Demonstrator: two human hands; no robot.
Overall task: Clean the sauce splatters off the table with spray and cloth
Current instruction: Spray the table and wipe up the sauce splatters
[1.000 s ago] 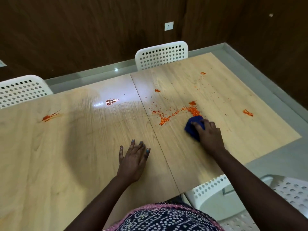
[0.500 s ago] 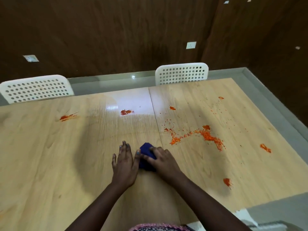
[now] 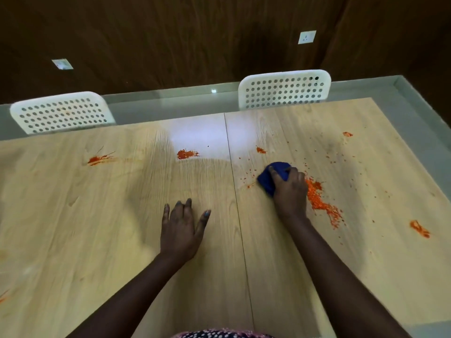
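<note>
Wiping is judged to be in hand. A bunched blue cloth is gripped in the right hand, fingers curled over it, and pressed to the table just right of the centre seam, toward the far edge. The cloth is wadded; no long axis or heading can be told. The left hand is laid flat, fingers spread, near the seam. The largest sauce splatter lies touching the right hand's outer side; a rightward pass is judged next. No spray bottle is seen.
</note>
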